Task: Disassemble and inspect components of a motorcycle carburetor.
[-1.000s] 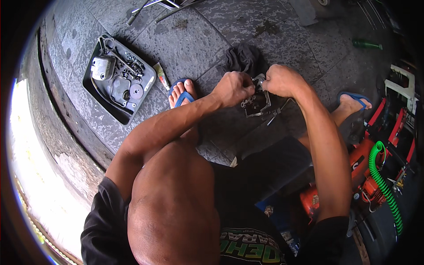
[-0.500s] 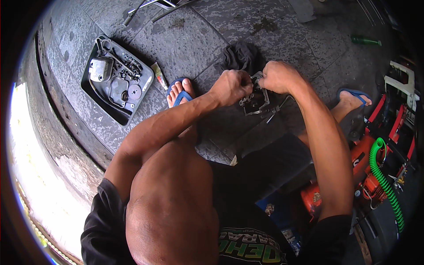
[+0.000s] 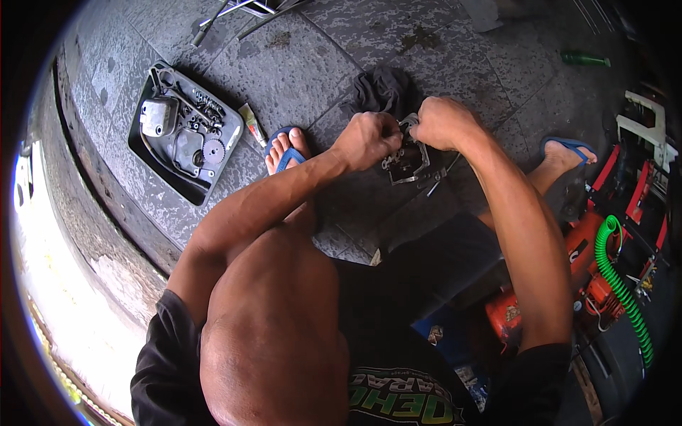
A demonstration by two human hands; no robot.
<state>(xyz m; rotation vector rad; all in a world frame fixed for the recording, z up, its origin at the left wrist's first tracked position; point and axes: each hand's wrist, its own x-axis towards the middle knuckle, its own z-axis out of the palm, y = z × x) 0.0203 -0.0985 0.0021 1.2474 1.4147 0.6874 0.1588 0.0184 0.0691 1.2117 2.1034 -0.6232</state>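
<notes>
On the floor between my feet lies an open metal engine casing (image 3: 412, 177) with a pale, jagged rim and a dark hollow. My left hand (image 3: 368, 140) is closed in a pinch at the casing's far left edge; whatever its fingertips grip is hidden. Opposite it, my right hand (image 3: 447, 125) curls closed over the far right rim, its fingertips also out of sight. A slim metal tool (image 3: 435, 183) lies just right of the casing. Behind my hands sits a crumpled dark rag (image 3: 380, 92).
At left, a black tray (image 3: 165, 183) holds a metal cover, a gear and several small parts. A tube (image 3: 252, 124) lies beside my left foot. A green bottle (image 3: 585, 58) is far right. Near right stand a red air compressor (image 3: 586, 245) and a coiled green hose (image 3: 624, 305).
Both hands stay at the casing with nearly the same grip. The whole view has shifted slightly; my right hand sits a touch farther left.
</notes>
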